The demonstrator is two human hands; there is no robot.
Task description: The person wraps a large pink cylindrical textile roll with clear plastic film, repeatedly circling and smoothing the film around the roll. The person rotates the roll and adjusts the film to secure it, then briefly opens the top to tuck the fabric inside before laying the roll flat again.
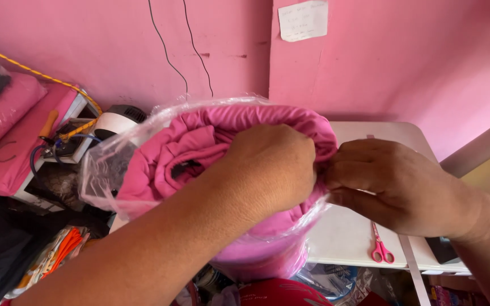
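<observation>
A roll of pink fabric (pixel 199 141) sits inside a clear plastic bag (pixel 100 164), held up in front of me. My left hand (pixel 267 164) reaches into the bag's open mouth and grips the folded pink cloth. My right hand (pixel 392 187) pinches the rim of the bag and cloth at the right side, fingers closed on it. The lower end of the bagged roll (pixel 262 258) hangs below my left forearm.
A white table (pixel 347 232) stands behind, with pink-handled scissors (pixel 380 246) and a dark flat object (pixel 442 249) on it. Pink wrapped bundles (pixel 7 130), a white appliance (pixel 117 119) and cables crowd the left. A paper note (pixel 303 20) hangs on the pink wall.
</observation>
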